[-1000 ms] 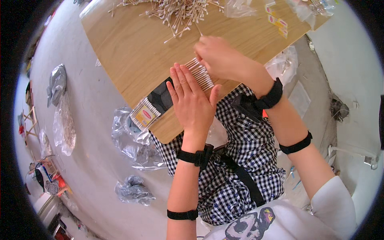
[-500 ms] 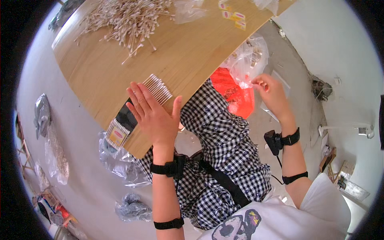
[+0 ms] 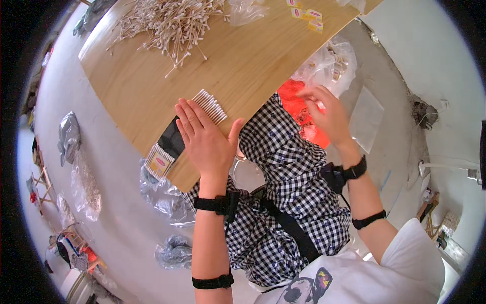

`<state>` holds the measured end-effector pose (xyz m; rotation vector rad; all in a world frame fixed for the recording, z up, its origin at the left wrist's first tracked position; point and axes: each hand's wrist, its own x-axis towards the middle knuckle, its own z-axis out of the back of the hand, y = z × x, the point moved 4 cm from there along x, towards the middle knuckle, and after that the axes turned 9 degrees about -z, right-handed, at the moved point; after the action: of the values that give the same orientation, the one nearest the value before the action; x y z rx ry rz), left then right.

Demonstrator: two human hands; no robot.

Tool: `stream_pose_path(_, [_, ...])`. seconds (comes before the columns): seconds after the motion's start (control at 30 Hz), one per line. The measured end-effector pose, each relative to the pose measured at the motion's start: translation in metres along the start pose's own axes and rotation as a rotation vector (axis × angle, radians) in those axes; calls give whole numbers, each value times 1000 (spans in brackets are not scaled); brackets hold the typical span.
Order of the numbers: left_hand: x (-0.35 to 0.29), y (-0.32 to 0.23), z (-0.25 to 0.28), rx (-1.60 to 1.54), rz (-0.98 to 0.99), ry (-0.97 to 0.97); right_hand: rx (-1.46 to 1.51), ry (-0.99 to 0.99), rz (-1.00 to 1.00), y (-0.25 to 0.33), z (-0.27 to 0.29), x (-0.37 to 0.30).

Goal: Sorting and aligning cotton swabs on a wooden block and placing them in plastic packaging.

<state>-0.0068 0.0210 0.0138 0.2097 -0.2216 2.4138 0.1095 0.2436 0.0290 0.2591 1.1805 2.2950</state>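
Note:
My left hand lies flat, fingers stretched and thumb apart, over a neat row of cotton swabs. The white swab tips stick out past its fingers. Beside the hand on the other side is a black strip, then a swab bundle with a yellow and white label at the table's near corner. My right hand hangs off the table edge above a red plastic bag. Its fingers are bent and smeared by motion, and I make out nothing held in them.
A large heap of loose cotton swabs covers the far part of the wooden table. Several small yellow labels and a clear bag lie there too. Beyond the red bag sits a clear plastic bag with contents. Plastic bags lie leftward.
My right hand has moved left from beside the clear plastic bag toward the table edge, and its fingers have shifted. My left hand stays flat on the swabs. The whole view has shifted slightly.

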Motion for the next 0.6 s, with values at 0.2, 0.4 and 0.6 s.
stream_pose_path(0.2, [0,3,1,-8,36,-7,335,57,270,67,-90,38])
stream_pose_path(0.4, [5,-3,-4,-67,28,-45,351,43,372,63,-113,49])
stream_pose_path(0.6, [1,3,-3,-79,35,-74,296,80,431,62,-119,46])
